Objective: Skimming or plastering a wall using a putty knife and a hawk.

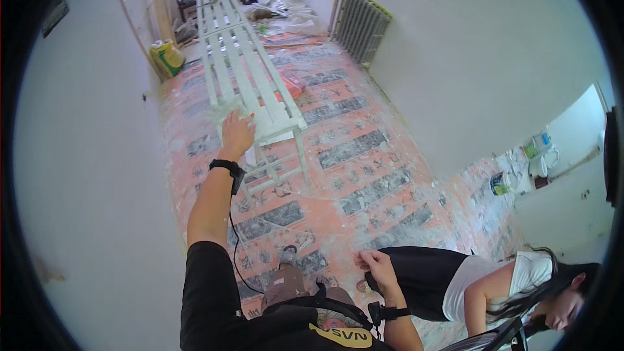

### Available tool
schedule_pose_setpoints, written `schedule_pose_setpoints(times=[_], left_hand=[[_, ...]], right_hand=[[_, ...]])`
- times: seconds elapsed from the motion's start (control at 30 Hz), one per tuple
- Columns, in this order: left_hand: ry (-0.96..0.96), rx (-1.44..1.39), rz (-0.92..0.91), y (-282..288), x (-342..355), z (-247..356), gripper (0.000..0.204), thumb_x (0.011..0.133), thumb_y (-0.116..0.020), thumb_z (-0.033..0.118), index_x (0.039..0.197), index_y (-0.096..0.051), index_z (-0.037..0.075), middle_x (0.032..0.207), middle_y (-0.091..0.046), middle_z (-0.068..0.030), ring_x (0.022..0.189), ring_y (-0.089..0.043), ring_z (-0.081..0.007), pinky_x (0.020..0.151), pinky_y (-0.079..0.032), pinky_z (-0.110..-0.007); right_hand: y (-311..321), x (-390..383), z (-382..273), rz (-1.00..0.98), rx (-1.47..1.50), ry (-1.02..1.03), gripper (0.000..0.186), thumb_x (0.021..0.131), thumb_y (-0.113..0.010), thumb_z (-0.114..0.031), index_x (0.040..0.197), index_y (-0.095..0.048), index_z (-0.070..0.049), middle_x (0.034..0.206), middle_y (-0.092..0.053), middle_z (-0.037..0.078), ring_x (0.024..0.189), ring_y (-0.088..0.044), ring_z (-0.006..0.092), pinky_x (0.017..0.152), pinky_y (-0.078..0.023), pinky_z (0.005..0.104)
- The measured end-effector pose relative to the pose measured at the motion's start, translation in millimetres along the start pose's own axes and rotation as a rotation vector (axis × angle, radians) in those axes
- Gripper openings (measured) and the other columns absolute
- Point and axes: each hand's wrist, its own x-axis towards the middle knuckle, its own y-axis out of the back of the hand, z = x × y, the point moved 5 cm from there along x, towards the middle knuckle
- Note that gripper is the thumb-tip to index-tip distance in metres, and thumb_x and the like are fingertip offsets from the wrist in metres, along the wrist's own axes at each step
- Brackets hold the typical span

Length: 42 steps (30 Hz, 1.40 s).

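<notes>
My left hand [238, 132] reaches forward onto the near end of a long white slatted wooden frame [260, 80], its fingers on a pale greenish crumpled cloth or plastic [223, 110]. A black band is on that wrist, with a thin cable hanging below. My right hand [374, 265] is low at the right, beside another person's dark-clothed hip, with its fingers curled; whether anything is inside them is hidden. White trestle legs [300, 156] stand under the frame's near end.
A person [487, 292] leans in at the lower right. Paint-smeared pink patterned sheeting [344, 188] covers the floor. A radiator [359, 26] is on the right wall, a yellow-green sack [166, 58] by the left wall, and rubbish bags [286, 10] at the back. A bucket [500, 183] stands by the right doorway.
</notes>
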Motion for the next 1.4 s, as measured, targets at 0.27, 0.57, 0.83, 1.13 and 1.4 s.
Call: schedule_pose_setpoints(times=[0.27,0.57,0.83,1.13,1.4], left_hand=[[0.02,0.076,0.121,25.0,49.9,-34.0,0.022,0.097,-0.054,0.022,0.093,-0.07,0.008,0.093,-0.068,-0.0091,0.089,-0.066,-0.0295,0.079,-0.051,-0.045],[-0.214,-0.995,-0.156,120.2,10.1,131.6,0.015,0.086,-0.067,0.003,0.095,-0.055,0.003,0.086,-0.06,-0.0035,0.08,-0.06,-0.0118,0.069,-0.048,-0.028],[-0.195,-1.237,-0.696,44.8,-44.8,287.5,0.011,0.094,-0.063,0.008,0.098,-0.053,0.003,0.092,-0.059,-0.0015,0.084,-0.059,-0.0075,0.07,-0.048,-0.024],[-0.229,-1.144,-0.708,-30.8,19.8,459.2,0.016,0.094,-0.062,0.009,0.087,-0.049,0.003,0.07,-0.055,-0.0025,0.058,-0.055,-0.0091,0.049,-0.043,-0.024],[-0.344,-1.129,-0.829,-76.8,75.9,624.7,0.012,0.095,-0.059,0.006,0.089,-0.05,0.001,0.067,-0.057,-0.0052,0.054,-0.055,-0.0104,0.05,-0.044,-0.025]], right_hand=[[-50.6,25.9,-70.3,0.031,0.038,0.107,0.029,0.098,-0.062,-0.025,0.107,-0.071,0.001,0.091,-0.072,0.007,0.084,-0.066,0.0128,0.077,-0.051,0.0274],[-74.8,76.3,-202.5,0.001,0.016,0.398,0.031,0.101,-0.057,-0.027,0.11,-0.066,0.002,0.092,-0.07,0.005,0.087,-0.063,0.0126,0.08,-0.051,0.0291],[0.6,159.2,-221.6,0.15,0.082,0.508,0.028,0.09,-0.066,-0.013,0.114,-0.062,0.0,0.091,-0.071,0.014,0.081,-0.068,0.0169,0.075,-0.053,0.03],[155.4,181.5,-262.7,0.603,-0.146,0.793,0.021,0.086,-0.062,-0.004,0.107,-0.059,-0.003,0.089,-0.062,0.013,0.083,-0.064,0.0276,0.073,-0.052,0.0368],[272.3,232.0,-254.1,0.674,-0.244,0.656,0.013,0.091,-0.055,-0.005,0.103,-0.052,-0.003,0.089,-0.06,0.023,0.08,-0.063,0.0399,0.072,-0.05,0.0467]])
